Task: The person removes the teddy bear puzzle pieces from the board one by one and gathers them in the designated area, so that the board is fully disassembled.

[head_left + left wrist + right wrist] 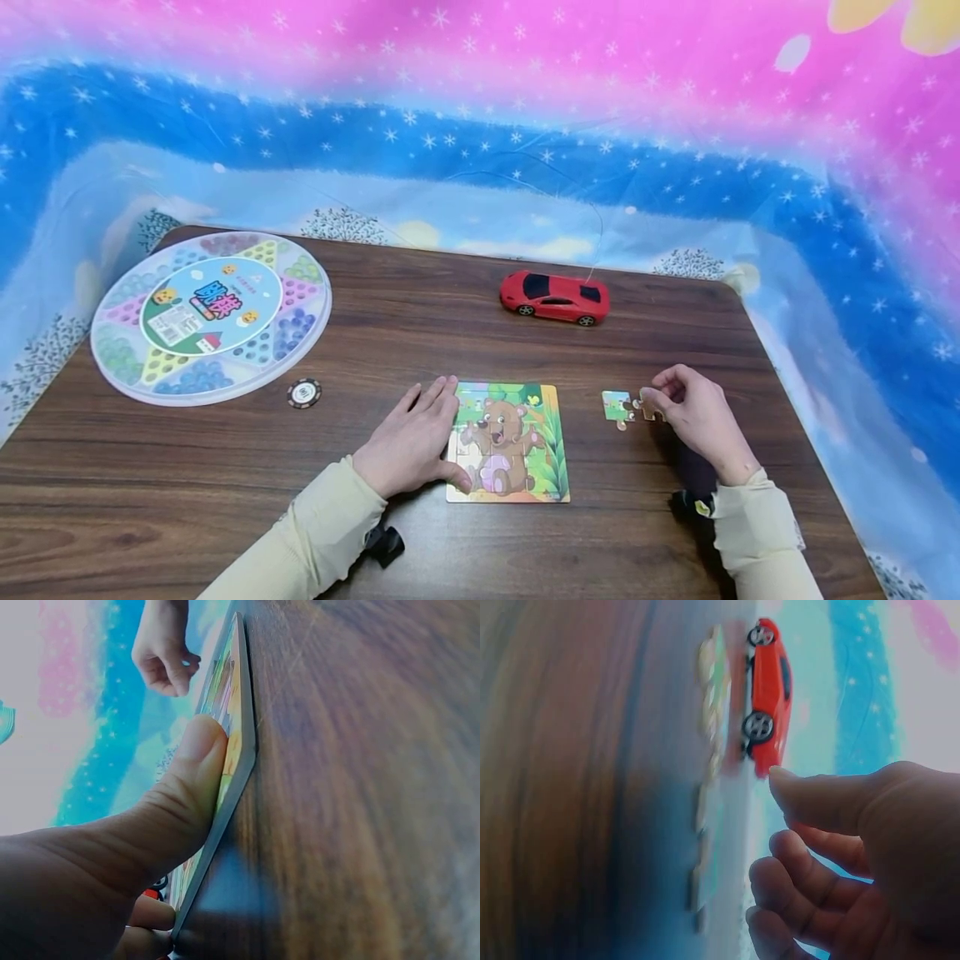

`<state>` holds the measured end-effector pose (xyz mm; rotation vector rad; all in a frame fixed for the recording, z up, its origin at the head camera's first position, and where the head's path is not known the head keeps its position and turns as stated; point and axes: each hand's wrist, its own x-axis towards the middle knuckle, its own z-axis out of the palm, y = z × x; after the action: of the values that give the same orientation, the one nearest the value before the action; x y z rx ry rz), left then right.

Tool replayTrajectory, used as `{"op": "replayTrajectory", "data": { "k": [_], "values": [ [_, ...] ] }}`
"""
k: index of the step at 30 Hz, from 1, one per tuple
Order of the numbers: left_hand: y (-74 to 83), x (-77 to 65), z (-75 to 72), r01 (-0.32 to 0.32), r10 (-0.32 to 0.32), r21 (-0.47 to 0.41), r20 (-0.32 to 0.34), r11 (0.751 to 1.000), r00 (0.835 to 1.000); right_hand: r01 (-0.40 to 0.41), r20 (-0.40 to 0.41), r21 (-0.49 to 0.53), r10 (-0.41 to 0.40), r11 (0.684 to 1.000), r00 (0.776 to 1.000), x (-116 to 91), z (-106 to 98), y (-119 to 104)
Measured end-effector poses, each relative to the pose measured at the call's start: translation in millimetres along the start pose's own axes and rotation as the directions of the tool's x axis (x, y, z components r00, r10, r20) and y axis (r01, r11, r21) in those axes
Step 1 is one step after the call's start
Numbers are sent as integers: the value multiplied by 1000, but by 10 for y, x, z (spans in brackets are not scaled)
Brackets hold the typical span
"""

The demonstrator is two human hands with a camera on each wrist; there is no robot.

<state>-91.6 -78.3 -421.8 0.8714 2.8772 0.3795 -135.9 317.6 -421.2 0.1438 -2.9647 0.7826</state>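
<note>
A square jigsaw puzzle (513, 446) with a brown bear picture lies on the table. My left hand (405, 442) rests along its left side, fingers spread at the far left corner. Its thumb (196, 761) lies on the puzzle's face close to the near edge. To the right of the puzzle are a green-and-blue jigsaw piece (617, 406) and a brown jigsaw piece (652, 405), side by side on the table. Just over the brown piece hovers my right hand (697, 417), its fingers loosely bent and holding nothing in the right wrist view.
Behind the puzzle stands a red toy car (555, 297). A round Chinese checkers board (311, 333) lies at the far left, with a black-and-white poker chip (303, 393) beside it. Patterned cloth (465, 208) surrounds the wooden table (405, 325) at the back and sides.
</note>
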Motion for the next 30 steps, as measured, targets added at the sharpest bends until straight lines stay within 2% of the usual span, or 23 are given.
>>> {"op": "replayTrajectory", "data": {
  "k": [7, 18, 30],
  "values": [
    [-2, -1, 8, 3, -3, 17, 2, 1000, 1000, 58, 21, 35, -59, 998, 998, 17, 87, -203],
    [-3, -3, 17, 1, 0, 24, -8, 1000, 1000, 87, 108, 87, -97, 992, 989, 3, 243, -531],
    [3, -4, 12, -8, 8, 34, -21, 999, 1000, 167, 188, 81, -180, 983, 965, -22, 409, -817]
  ]
}}
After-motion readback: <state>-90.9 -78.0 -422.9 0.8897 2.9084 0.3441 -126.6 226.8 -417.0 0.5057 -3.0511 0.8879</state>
